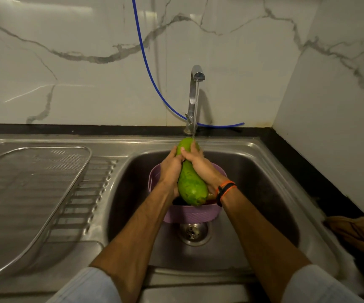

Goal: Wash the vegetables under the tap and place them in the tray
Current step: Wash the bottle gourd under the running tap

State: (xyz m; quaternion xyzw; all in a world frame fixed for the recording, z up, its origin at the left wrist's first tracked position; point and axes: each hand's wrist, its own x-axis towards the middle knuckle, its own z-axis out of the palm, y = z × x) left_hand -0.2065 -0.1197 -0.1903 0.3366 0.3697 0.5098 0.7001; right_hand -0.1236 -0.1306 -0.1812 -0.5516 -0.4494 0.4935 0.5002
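**Gourd under the tap, tray has nothing in it yet**

Both hands wrap one long green gourd (190,178) over the sink basin (253,193). Left hand (169,169) curls round the neck from its side, right hand (200,164) curls round from the other, fingers of both closed on the same narrow part, thumbs meeting on top. Gourd held tilted, thin end up and away from the grip, fat end hanging below it toward the person.

Tap (195,92) running; thin stream lands on the gourd's top end, just above the fingers. So washing of this one is in progress, not finished by my read.

Directly under the grip: a lilac basket (189,214) sitting in the basin, just above the drain (193,231). Something dark and reddish shows inside it, beneath the gourd's fat end; likely more vegetables waiting, can't tell what or how many.

Well off to the left of the grip, on the drainboard: the mesh tray (34,193), nothing visible in it. So no vegetable placed yet, as far as shown.

Left to do, judged: finish rinsing the gourd, carry it left across the sink rim to the tray, then repeat for whatever is in the basket. Early stage overall. Wet gourd could slip in the carry.
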